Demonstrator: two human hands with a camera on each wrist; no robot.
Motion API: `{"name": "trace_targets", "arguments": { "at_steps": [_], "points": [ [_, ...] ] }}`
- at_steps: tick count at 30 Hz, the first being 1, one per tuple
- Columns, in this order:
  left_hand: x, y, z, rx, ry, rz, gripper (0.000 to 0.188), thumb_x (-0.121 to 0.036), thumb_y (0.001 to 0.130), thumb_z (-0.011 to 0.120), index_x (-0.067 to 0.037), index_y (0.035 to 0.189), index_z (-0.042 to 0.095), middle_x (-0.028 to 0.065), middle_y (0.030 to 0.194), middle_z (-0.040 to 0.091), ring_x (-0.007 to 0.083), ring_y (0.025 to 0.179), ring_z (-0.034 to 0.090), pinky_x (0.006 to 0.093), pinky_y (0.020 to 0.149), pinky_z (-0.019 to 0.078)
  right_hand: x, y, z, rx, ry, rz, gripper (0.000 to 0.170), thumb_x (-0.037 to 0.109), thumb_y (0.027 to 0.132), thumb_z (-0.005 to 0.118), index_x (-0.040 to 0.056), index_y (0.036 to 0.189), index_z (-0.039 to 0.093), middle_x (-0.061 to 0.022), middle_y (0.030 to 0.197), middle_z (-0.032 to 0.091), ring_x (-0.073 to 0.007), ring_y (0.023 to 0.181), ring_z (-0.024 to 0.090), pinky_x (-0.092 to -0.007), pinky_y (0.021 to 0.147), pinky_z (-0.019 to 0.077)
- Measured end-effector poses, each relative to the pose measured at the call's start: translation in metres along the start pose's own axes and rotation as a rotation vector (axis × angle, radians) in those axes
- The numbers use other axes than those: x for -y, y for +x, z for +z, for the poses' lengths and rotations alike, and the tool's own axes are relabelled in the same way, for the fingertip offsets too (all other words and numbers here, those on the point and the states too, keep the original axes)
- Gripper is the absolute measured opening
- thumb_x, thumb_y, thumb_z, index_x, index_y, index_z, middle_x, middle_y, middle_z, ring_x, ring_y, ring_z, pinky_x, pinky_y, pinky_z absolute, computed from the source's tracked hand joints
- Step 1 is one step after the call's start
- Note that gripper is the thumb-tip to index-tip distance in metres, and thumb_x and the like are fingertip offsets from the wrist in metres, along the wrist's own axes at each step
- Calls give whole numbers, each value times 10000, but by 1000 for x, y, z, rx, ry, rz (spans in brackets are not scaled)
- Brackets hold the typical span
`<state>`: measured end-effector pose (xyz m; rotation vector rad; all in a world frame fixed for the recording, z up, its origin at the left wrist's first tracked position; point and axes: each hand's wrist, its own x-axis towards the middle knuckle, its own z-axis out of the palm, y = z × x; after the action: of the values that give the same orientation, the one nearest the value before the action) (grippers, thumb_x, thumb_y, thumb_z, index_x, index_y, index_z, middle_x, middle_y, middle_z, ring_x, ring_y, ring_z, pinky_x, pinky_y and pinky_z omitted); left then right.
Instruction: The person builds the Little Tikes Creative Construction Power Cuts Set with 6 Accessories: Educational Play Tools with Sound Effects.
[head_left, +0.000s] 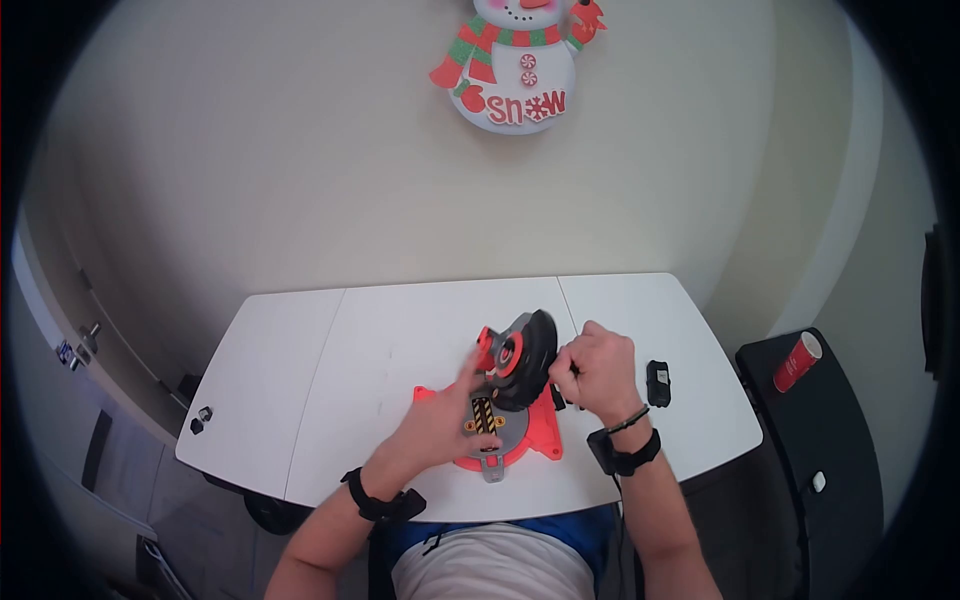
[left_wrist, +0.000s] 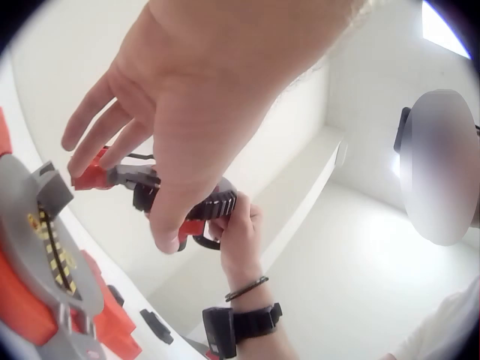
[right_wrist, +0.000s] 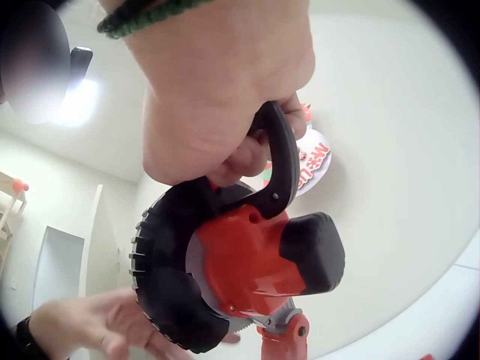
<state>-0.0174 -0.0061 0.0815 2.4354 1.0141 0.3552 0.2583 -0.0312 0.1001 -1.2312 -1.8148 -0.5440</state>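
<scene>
- Head view: right hand [head_left: 600, 372] grips the black handle [right_wrist: 283, 161] of a toy mitre saw [head_left: 540, 360].
- Left hand [head_left: 432, 425]: fingers extended, thumb apart, near the saw's red hinge [head_left: 486, 342]; contact cannot be determined.
- Saw head raised above its base [head_left: 545, 432], on the white table [head_left: 380, 335].
- Black block [head_left: 658, 384] lies right of right hand.
- Snowman sign [head_left: 520, 65] on wall.

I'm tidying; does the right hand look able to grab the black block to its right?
Probably not while the right hand grips the toy miter saw's handle, though nothing visible blocks the way to the black block.
</scene>
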Motion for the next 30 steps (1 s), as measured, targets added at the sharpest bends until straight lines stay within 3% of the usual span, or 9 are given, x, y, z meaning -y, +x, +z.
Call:
{"name": "trace_targets", "arguments": {
  "at_steps": [1, 4, 14, 23, 25, 26, 28, 29, 30],
  "points": [
    [-5, -2, -5, -217, -124, 0, 1336, -377, 744, 1001, -72, 1743, 168, 213, 1546, 623, 438, 1251, 716, 472, 1008, 601, 5, -1, 0, -11, -3, -37, 294, 151, 786, 733, 95, 543, 578, -47, 535, 563, -255, 565, 563, -400, 468, 458],
    [-8, -2, -10, -277, -138, 78, 1381, -344, 741, 1010, -94, 1754, 104, 240, 1543, 615, 443, 1259, 707, 484, 1011, 598, 14, -4, 4, 0, 31, -86, 296, 163, 788, 734, 95, 546, 577, -48, 542, 557, -252, 570, 556, -400, 468, 456],
    [-19, 6, 8, -215, -149, 162, 1313, -219, 773, 989, -123, 1757, 125, 261, 1441, 654, 432, 1209, 725, 482, 1034, 602, 20, -6, -3, -14, 35, -158, 266, 130, 737, 763, 105, 552, 573, -11, 540, 526, -214, 564, 526, -366, 460, 427],
    [-10, -3, 12, -251, -400, 137, 1404, -122, 784, 966, -144, 1769, -34, 320, 1592, 539, 442, 1188, 755, 489, 1039, 610, 34, -7, -6, 43, 109, -150, 201, 182, 767, 829, 99, 635, 702, -9, 568, 552, -211, 596, 542, -359, 468, 435],
    [-11, -4, 9, -251, -358, 185, 1411, -84, 760, 960, -121, 1767, -27, 286, 1138, 753, 468, 924, 762, 511, 851, 598, 36, -6, -7, 58, 107, -159, 195, 195, 770, 840, 96, 652, 721, -8, 571, 556, -211, 602, 546, -360, 472, 439],
    [-14, -3, 9, -256, -357, 188, 1411, -84, 760, 960, -121, 1767, -27, 286, 1138, 753, 468, 924, 762, 511, 851, 598, 34, -7, -9, 71, 100, -168, 191, 209, 773, 850, 92, 669, 740, -7, 574, 561, -210, 608, 551, -361, 477, 443],
    [-17, -2, 4, -118, -292, 74, 1373, -129, 794, 956, -171, 1774, -4, 319, 1516, 611, 460, 1143, 767, 514, 1017, 620, 35, -7, -10, 81, 100, -174, 196, 219, 775, 854, 91, 675, 744, -7, 579, 567, -211, 613, 554, -360, 481, 446],
    [-15, -2, 3, -117, -294, 72, 1373, -129, 794, 956, -171, 1774, -4, 319, 1516, 611, 460, 1143, 767, 514, 1017, 620, 35, -6, -10, 94, 99, -178, 202, 229, 777, 859, 89, 682, 749, -7, 585, 573, -211, 617, 556, -360, 486, 449],
    [-14, -1, 4, -160, -238, 136, 1383, -153, 772, 968, -172, 1777, 18, 264, 1203, 678, 458, 1006, 758, 508, 905, 592, 35, -7, -9, 97, 100, -178, 202, 229, 777, 859, 89, 682, 749, -7, 585, 573, -211, 617, 556, -360, 486, 449]
  ]
}}
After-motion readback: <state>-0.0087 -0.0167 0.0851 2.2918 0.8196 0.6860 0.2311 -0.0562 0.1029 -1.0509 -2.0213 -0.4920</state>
